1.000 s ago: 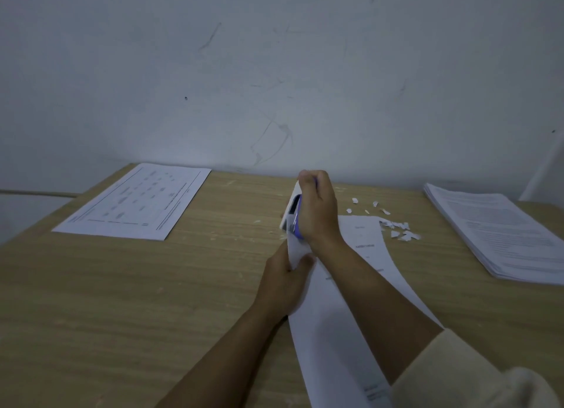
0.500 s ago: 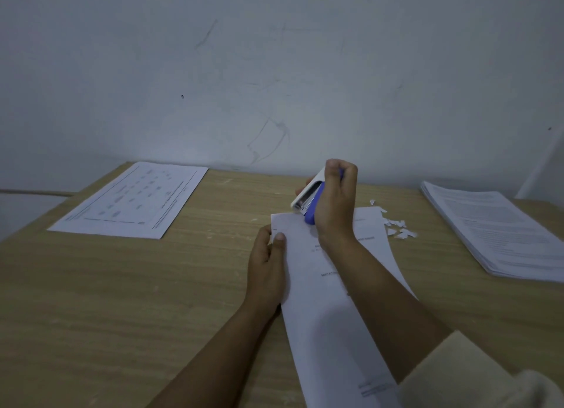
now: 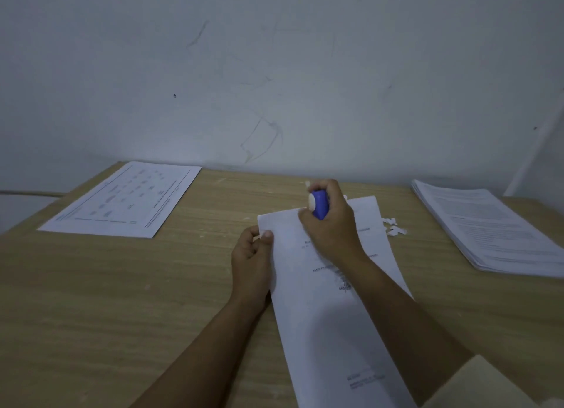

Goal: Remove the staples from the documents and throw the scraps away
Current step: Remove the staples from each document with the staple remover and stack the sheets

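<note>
The document (image 3: 320, 316) is white paper with a few lines of dark print. It lies flat on the table (image 3: 91, 300), its long side running away from the person. The left hand (image 3: 251, 261) pinches its far left corner. The remover (image 3: 319, 207), blue with a white end, is gripped in the right hand (image 3: 332, 224) over the document's far end. The scraps (image 3: 393, 226), small white paper bits, lie on the table just beside the document's far right edge. A thick stack (image 3: 488, 233) of printed pages lies flat at the right. A sheet (image 3: 122, 200) printed with a table lies flat at the far left.
</note>
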